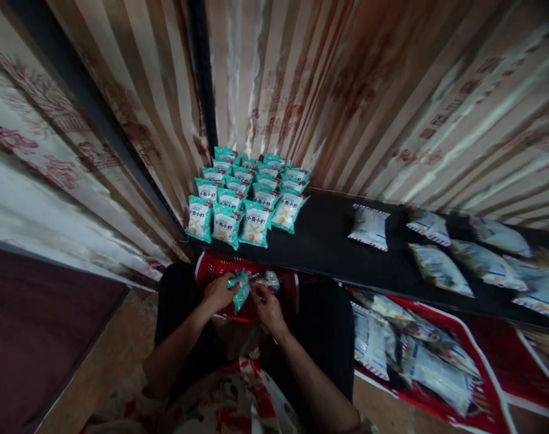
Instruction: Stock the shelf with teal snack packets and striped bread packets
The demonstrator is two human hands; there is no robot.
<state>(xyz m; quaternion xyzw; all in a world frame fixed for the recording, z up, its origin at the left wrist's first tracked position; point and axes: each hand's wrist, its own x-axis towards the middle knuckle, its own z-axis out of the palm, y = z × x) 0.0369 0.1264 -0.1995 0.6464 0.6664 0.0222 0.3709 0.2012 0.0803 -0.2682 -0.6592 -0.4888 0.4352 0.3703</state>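
Over a red basket (pixel 293 295) between my knees, my left hand (pixel 220 293) grips a small teal-and-white snack bag (pixel 241 292) by its left side. Close by on the right is my right hand (pixel 267 308), its thumb and fingers pinched together; what they hold is too small and dark to make out. Just beyond those fingers a whitish packet (pixel 271 279) shows inside the basket. On the black shelf ahead, several matching teal snack bags (pixel 257 224) stand upright in close rows.
Larger clear-and-white packets (pixel 369 226) lie along the right part of the black shelf (pixel 319 232). Below it, a second red basket (pixel 475 343) holds several similar packets (pixel 437 371). Patterned curtains (pixel 274 78) hang behind the shelf and on the left, with dark posts between.
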